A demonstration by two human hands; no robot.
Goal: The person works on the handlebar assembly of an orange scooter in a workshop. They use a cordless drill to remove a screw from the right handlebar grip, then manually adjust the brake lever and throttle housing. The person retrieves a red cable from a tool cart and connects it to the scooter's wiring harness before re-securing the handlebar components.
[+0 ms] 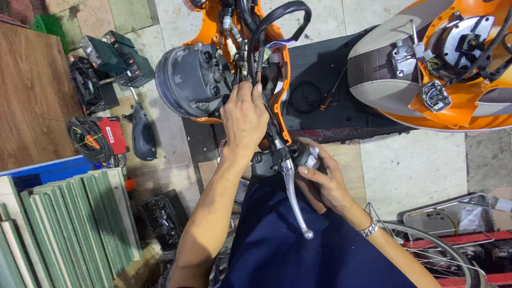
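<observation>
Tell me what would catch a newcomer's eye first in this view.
First, the opened orange scooter front at top centre, its grey headlight housing and black cables exposed, with the left hand reaching into the wiring. Just below, the right hand grips the handlebar end, where a silver brake lever points down. At top right lies a detached orange and grey body panel.

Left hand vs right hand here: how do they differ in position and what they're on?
The left hand reaches higher, fingers in the black cables behind the round instrument cluster; the right hand sits lower, at the handlebar grip end beside the silver brake lever. The right wrist wears a metal watch; the left is bare. Both work on the same orange scooter's handlebar.
</observation>
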